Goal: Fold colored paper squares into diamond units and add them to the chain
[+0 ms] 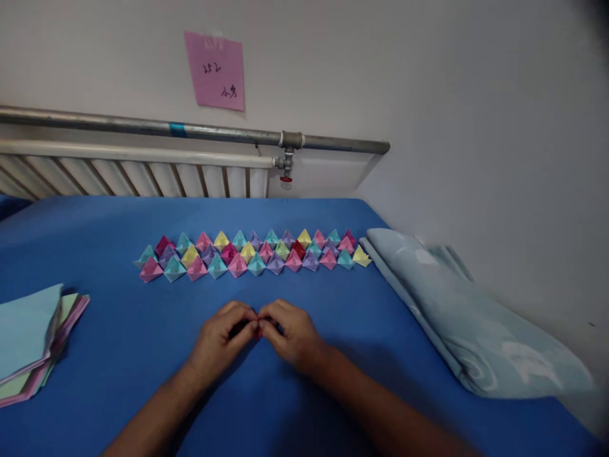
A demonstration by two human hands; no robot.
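Between my fingertips is a small piece of folded red paper [258, 331], mostly covered by the fingers, so its folded shape is hidden. My left hand [227, 333] pinches it from the left, and my right hand [291, 331] pinches it from the right. Both hands meet low over the blue surface [143, 343]. Beyond them stand several folded paper boats [236, 265] in pink, teal, purple, yellow and red, set close together in rows.
A stack of coloured paper sheets [28, 330] lies at the left. A folded pale blue blanket [442, 311] rests along the right edge by the wall. Behind are a radiator [143, 174], a metal pipe [228, 134] and a pink note [215, 73] on the wall.
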